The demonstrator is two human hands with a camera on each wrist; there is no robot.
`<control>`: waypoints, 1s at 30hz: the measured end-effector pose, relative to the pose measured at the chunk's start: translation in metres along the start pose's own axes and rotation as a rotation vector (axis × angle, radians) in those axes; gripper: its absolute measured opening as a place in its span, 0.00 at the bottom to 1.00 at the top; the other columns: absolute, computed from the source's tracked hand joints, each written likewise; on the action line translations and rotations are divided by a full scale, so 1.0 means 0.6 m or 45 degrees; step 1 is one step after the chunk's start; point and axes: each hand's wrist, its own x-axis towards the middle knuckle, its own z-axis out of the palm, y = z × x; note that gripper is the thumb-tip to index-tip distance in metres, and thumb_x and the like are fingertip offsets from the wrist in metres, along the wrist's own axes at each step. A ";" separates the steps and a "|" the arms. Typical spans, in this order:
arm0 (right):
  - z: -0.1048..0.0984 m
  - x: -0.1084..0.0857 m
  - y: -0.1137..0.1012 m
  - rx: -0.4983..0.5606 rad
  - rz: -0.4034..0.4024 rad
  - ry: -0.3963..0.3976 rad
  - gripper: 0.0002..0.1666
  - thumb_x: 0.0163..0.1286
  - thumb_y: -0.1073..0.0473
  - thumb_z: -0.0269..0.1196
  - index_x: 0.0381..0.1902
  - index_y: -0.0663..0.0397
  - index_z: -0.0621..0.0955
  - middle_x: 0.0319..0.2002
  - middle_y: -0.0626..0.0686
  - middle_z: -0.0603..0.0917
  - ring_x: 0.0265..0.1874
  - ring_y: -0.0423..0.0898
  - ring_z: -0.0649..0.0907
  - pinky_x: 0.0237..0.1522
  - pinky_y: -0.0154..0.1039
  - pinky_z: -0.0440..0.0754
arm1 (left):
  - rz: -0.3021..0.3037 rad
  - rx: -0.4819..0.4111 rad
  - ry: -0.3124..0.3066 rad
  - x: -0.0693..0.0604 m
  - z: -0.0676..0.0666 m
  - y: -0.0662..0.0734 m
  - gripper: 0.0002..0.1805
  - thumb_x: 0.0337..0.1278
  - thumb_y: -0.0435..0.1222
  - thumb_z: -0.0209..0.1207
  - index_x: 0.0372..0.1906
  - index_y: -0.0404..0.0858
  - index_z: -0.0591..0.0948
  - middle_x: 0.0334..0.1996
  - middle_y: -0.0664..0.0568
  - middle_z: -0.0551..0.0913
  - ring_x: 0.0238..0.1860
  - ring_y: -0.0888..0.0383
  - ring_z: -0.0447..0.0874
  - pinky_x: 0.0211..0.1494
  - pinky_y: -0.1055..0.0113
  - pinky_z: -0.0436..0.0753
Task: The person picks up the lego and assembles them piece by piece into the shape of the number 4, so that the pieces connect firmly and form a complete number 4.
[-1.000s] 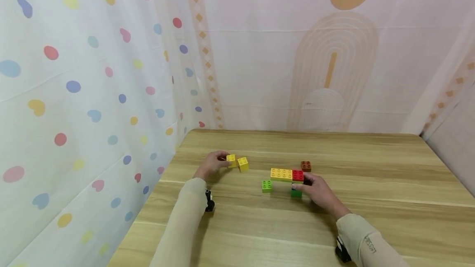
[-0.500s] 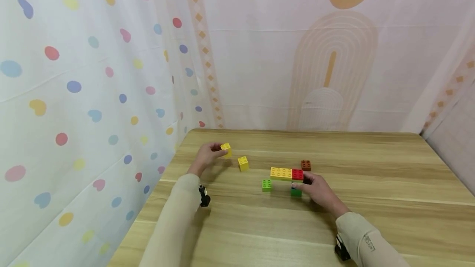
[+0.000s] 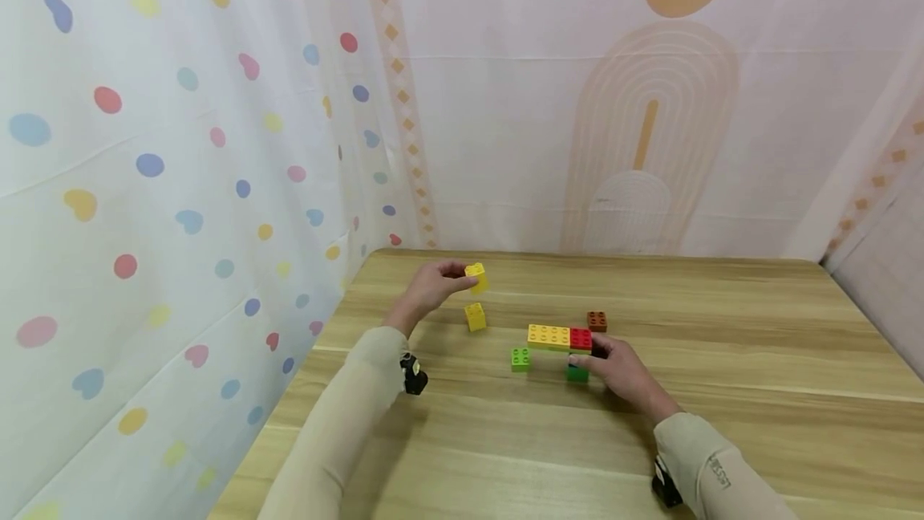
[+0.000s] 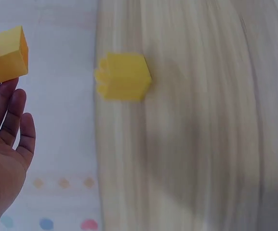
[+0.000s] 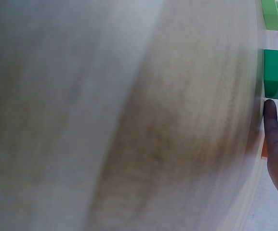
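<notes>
holds a yellow brick (image 3: 476,279) up off the table (image 3: 462,448) in the left hand (image 3: 433,286), pinched narrowly by its left side between thumb and fingertips, with the other fingers loosely bent below it in the left wrist view; seems held so as to leave the top and far side bare, and raised, perhaps, to be clear of the second yellow brick (image 3: 475,318) on the table nearby. grips a stack (image 3: 572,343) from its right with the right hand (image 3: 619,371), with the thumb across the front and the fingers behind, curled close rather than wide; cannot see the hidden fingertips, nor tell how firmly pressed. shows a dark green brick (image 3: 577,374) at the foot of that stack, with a long yellow brick (image 3: 549,336) and a red brick (image 3: 581,339) side by side on top, overhanging to the left; hence, most likely, the grip on the right end, to counter tipping. cannot make out the layer behind the thumb. includes a light green brick (image 3: 520,359) near the overhang and a brown brick (image 3: 597,320) beyond the right hand, both loose, perhaps for easy reach.
</notes>
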 end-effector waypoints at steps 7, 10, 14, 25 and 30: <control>-0.001 -0.001 -0.001 0.012 0.005 -0.001 0.31 0.68 0.48 0.67 0.64 0.58 0.77 0.55 0.55 0.81 0.48 0.47 0.77 0.50 0.43 0.76 | 0.078 0.003 -0.074 -0.002 0.031 0.042 0.18 0.56 0.47 0.70 0.49 0.43 0.84 0.44 0.52 0.83 0.46 0.53 0.79 0.54 0.51 0.78; -0.002 -0.001 0.000 0.012 0.007 0.003 0.30 0.68 0.49 0.67 0.63 0.58 0.77 0.55 0.56 0.81 0.47 0.47 0.77 0.49 0.43 0.76 | 0.103 0.005 -0.108 -0.004 0.045 0.057 0.18 0.56 0.47 0.70 0.49 0.43 0.84 0.44 0.52 0.83 0.45 0.53 0.79 0.54 0.48 0.78; -0.002 -0.001 0.001 0.008 0.010 0.007 0.29 0.68 0.49 0.67 0.62 0.57 0.78 0.55 0.56 0.81 0.47 0.47 0.77 0.49 0.43 0.76 | 0.145 0.018 -0.146 -0.008 0.062 0.078 0.19 0.56 0.47 0.70 0.49 0.43 0.84 0.43 0.52 0.82 0.43 0.53 0.80 0.52 0.48 0.78; 0.002 0.002 -0.003 0.010 0.032 0.005 0.30 0.69 0.48 0.67 0.63 0.57 0.78 0.55 0.55 0.81 0.48 0.49 0.78 0.51 0.46 0.75 | 0.229 0.016 -0.203 -0.017 0.111 0.109 0.18 0.57 0.46 0.69 0.49 0.42 0.84 0.41 0.53 0.83 0.41 0.55 0.79 0.45 0.61 0.80; 0.006 0.005 -0.005 0.029 0.034 -0.004 0.30 0.68 0.48 0.67 0.63 0.58 0.78 0.54 0.55 0.82 0.49 0.49 0.77 0.52 0.46 0.75 | 0.230 0.021 -0.247 -0.021 0.132 0.118 0.18 0.57 0.46 0.70 0.49 0.43 0.84 0.41 0.55 0.83 0.42 0.55 0.79 0.46 0.63 0.78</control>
